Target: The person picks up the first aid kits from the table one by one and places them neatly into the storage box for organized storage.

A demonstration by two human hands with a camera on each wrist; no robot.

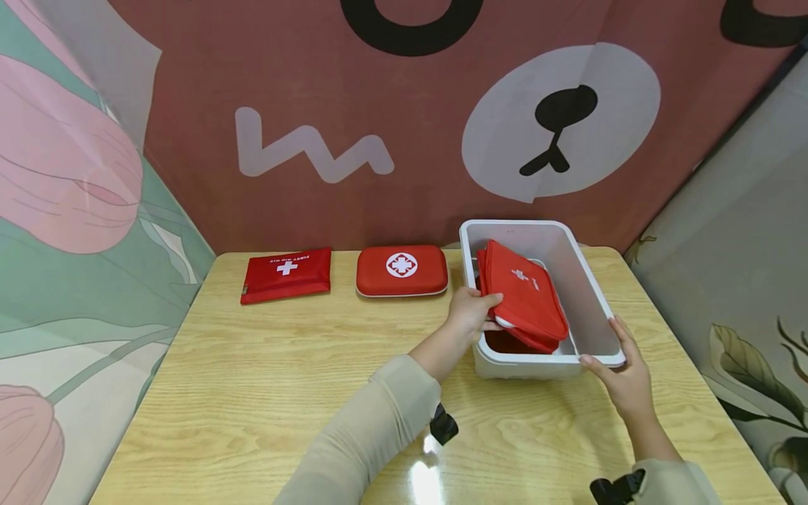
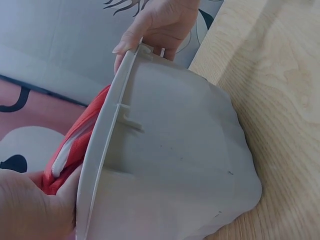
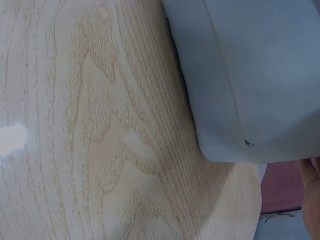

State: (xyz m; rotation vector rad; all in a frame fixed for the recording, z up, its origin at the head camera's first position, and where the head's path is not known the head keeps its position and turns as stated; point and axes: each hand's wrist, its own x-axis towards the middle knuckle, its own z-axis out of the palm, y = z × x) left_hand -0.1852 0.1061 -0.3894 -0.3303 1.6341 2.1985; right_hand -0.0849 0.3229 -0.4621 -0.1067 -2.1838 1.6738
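A white plastic bin stands on the right part of the table. My left hand pinches the left edge of a red fabric first aid pouch, which lies tilted in the bin's mouth with its white cross facing up. The left wrist view shows the pouch rising above the rim, with a white edge between its red layers. With thumb and fingers, my right hand grips the bin's near right corner. Under the pouch, other contents are mostly hidden.
To the left, along the table's back edge, lie a flat red first aid pouch and a red hard-shell case with a white round emblem. Printed fabric walls rise behind and beside the wooden table.
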